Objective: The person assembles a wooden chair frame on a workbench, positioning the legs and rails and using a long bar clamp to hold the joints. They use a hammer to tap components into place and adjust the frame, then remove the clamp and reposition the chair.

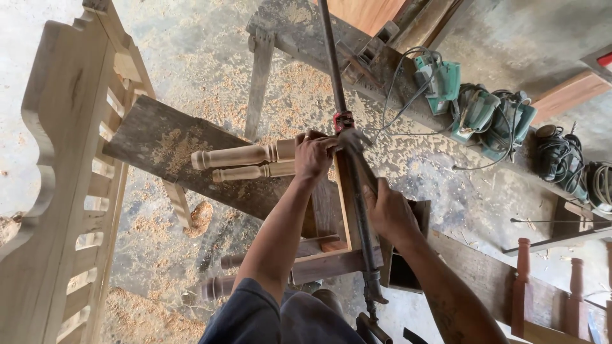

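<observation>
1. At top right, on a long plank surface (382, 70), a row of power tools lies: teal sanders (475, 111) with grey cords, then darker tools (561, 156) with coiled cables. A small red and white label (604, 60) shows at the far right edge; it is too small to read.
2. In the centre, a long bar clamp (357, 210) runs from the top of the view down towards the person, with a red collar (343, 120) part-way along it.
3. The clamp lies across a wooden frame (341, 216) with pale turned legs (245, 162) that stick out to the left over a dark board (159, 146).
4. The left hand (314, 155) is closed around the frame's top end, just beside the red collar.
5. The right hand (389, 213) is closed on the clamp bar and the frame rail beneath it, lower down.
6. At left stands a pale slatted wooden panel (64, 178) with a scalloped edge.
7. The concrete floor (191, 51) is strewn with sawdust and shavings.
</observation>
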